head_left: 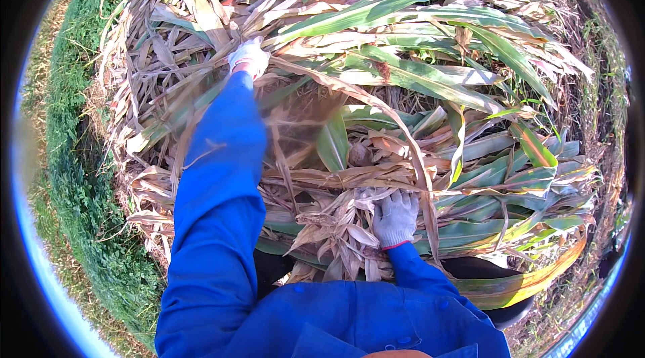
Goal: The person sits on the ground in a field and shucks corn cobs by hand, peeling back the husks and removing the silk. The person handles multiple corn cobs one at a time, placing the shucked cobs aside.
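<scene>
My left hand (248, 58), in a white knit glove, is stretched far forward and closed around dry maize stalks at the upper left of the heap. Cut maize stalks with green and tan leaves (403, 15) fan out to its right. Close to my body, my gloved right hand (397, 219) lies palm down on maize leaves, beside a cluster of dry husks (347, 237); its fingertips are partly under leaf matter, so its grip is unclear. A long dry leaf (373, 98) arches from near my left hand down past my right hand.
A strip of low green plants (83, 197) runs along the left. Weeds and dry litter (594, 106) cover the ground at right. A yellowing leaf (534, 277) crosses a dark shape, perhaps my leg or boot, at the lower right.
</scene>
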`<state>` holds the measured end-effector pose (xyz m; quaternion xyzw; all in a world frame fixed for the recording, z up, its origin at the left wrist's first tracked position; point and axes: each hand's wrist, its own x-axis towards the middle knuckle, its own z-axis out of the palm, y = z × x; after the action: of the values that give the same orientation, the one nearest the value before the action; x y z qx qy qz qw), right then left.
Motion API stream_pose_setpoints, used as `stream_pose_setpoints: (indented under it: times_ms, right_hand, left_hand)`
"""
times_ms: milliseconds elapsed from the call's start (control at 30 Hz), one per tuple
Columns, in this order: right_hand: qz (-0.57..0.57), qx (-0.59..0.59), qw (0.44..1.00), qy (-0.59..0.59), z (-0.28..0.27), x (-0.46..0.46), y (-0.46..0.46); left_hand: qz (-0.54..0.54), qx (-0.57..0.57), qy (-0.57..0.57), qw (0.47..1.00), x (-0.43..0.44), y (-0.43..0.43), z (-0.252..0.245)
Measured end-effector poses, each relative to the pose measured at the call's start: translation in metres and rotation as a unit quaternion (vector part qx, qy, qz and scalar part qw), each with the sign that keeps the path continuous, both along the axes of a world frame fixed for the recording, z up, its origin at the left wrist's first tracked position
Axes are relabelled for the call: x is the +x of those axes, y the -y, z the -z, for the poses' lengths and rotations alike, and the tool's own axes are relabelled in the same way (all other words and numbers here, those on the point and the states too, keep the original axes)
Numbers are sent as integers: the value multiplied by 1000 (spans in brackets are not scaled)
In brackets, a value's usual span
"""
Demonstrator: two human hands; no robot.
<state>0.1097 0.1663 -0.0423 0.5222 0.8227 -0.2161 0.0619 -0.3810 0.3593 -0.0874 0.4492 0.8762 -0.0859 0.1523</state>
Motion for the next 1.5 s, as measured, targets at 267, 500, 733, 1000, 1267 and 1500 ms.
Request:
stream_pose_setpoints:
  times_ms: [267, 500, 733, 1000, 1267, 1500]
  right_hand:
    - [20, -6, 999, -34, 1, 0, -4]
    - [12, 60, 995, -82, 15, 10, 5]
    - [11, 108, 986, -128, 16, 16, 6]
    - [-27, 266, 897, -351, -165, 0, 10]
    - [14, 81, 996, -45, -170, 48, -73]
    - [-45, -69, 994, 71, -110, 72, 1]
  left_hand:
    - [100, -17, 52, 994, 53, 39, -11]
    - [87, -84, 398, 909, 163, 109, -65]
    - [198, 107, 285, 932, 232, 176, -142]
    - [301, 170, 26, 938, 210, 305, -216]
    - [366, 243, 10, 898, 209, 387, -278]
    - [169, 65, 47, 982, 188, 412, -290]
